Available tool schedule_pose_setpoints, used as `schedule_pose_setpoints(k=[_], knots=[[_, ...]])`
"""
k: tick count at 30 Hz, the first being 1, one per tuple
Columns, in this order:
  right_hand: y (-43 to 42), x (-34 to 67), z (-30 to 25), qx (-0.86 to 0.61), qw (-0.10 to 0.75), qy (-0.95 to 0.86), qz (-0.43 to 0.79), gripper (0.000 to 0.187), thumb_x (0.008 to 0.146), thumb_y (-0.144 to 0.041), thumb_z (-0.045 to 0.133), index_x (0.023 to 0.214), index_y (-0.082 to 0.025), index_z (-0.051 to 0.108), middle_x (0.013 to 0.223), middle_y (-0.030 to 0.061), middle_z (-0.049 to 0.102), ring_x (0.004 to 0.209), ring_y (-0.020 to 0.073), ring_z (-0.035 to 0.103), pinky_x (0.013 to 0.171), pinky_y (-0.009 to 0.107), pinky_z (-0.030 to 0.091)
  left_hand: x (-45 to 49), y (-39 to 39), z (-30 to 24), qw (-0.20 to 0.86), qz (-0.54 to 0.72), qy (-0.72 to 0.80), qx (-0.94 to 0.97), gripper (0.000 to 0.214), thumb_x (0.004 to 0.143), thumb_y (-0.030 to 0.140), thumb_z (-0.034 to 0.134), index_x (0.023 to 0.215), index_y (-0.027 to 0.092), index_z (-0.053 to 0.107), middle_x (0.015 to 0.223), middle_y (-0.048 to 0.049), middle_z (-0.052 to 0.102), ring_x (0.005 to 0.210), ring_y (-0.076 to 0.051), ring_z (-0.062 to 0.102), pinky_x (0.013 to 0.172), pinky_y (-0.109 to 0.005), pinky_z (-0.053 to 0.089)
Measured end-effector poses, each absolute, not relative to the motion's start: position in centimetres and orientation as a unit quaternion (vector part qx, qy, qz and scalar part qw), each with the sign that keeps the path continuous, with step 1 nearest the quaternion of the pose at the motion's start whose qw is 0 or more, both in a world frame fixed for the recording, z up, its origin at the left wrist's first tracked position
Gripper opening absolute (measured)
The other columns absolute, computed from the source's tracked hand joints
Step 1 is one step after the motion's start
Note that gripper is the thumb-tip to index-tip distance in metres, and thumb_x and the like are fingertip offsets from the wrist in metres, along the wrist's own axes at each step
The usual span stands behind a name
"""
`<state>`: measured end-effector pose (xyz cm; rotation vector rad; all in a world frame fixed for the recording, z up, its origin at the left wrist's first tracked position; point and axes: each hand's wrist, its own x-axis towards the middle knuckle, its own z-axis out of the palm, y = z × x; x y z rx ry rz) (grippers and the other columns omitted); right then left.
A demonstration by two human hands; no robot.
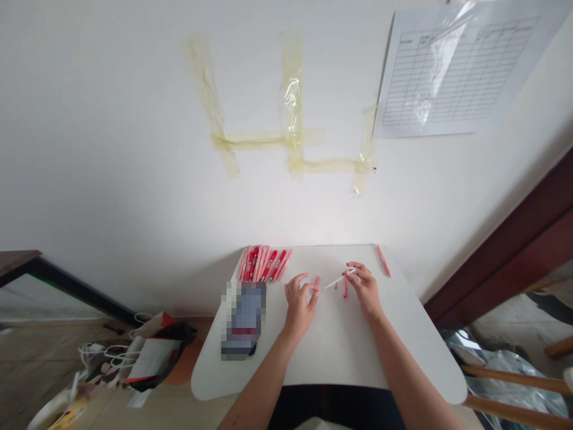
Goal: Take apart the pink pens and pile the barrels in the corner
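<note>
Right hand point(363, 291): fingers point(353, 270) pinched on a thin white pen refill point(335, 282), judged light, stiff and easily bent; best held near mid-length. Left hand point(301, 306): fingers pinched on a pink pen barrel point(317, 282). Both forearms angle inward, hands low over the surface point(340, 352), right of the pile of pink pens point(264, 264).

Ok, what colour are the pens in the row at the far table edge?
The pens are pink with red parts, best seen in the head view.
</note>
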<state>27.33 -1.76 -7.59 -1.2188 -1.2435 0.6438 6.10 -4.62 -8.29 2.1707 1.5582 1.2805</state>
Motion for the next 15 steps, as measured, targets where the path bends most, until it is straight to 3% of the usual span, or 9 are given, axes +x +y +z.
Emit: schedule_pose_setpoints(k=[6,9,12,15], knots=[[-2.1,27.1,-7.3,-0.525,0.579,-0.554,0.285,0.034,0.081,-0.059,0.069,0.072,-0.027,0.075,0.118,0.0079,0.067,0.122,0.0314,0.055,0.111,0.053,0.034,6.2,-4.6,-8.3,0.092,0.436,0.518,0.730,0.010,0.093,0.027,0.056,0.093,0.025,0.067,0.127,-0.0080,0.058,0.126,-0.024,0.052,0.109,-0.050,0.041],[-2.4,26.8,-6.8,-0.503,0.573,-0.572,0.301,0.035,0.082,-0.059,0.069,0.069,-0.026,0.074,0.115,0.0075,0.068,0.119,0.0300,0.057,0.109,0.050,0.039,6.2,-4.7,-8.0,0.093,0.439,0.508,0.735,0.010,0.093,0.026,0.056,0.093,0.025,0.066,0.122,-0.0075,0.061,0.122,-0.023,0.053,0.107,-0.047,0.043],[-2.8,26.5,-6.1,-0.471,0.569,-0.574,0.355,0.037,0.082,-0.059,0.068,0.068,-0.025,0.073,0.113,0.0075,0.069,0.105,0.0267,0.063,0.087,0.041,0.053,6.3,-4.8,-7.5,0.100,0.432,0.504,0.742,0.011,0.094,0.024,0.054,0.092,0.025,0.066,0.110,-0.0055,0.067,0.117,-0.022,0.056,0.108,-0.047,0.041],[-3.1,26.3,-5.9,-0.456,0.556,-0.551,0.422,0.034,0.080,-0.058,0.071,0.082,-0.024,0.075,0.100,0.0068,0.072,0.077,0.0208,0.063,0.058,0.032,0.050,6.3,-5.0,-7.1,0.112,0.419,0.520,0.736,0.014,0.095,0.023,0.052,0.092,0.025,0.065,0.104,-0.0037,0.069,0.114,-0.022,0.059,0.113,-0.051,0.035]])
